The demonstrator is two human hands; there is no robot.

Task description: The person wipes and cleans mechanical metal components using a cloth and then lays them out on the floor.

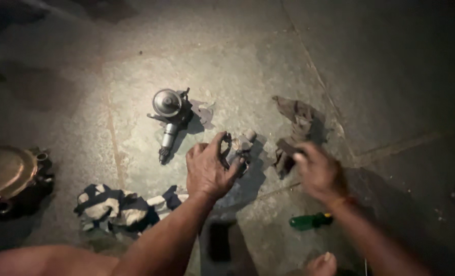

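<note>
Head view: left hand (207,171) grips a small dark metal part (236,150) just above the concrete floor (248,66); it looks heavy, rigid and likely greasy, best held around its body. Right hand (318,171), blurred, closes on a brown rag (298,128) — soft, limp.
</note>
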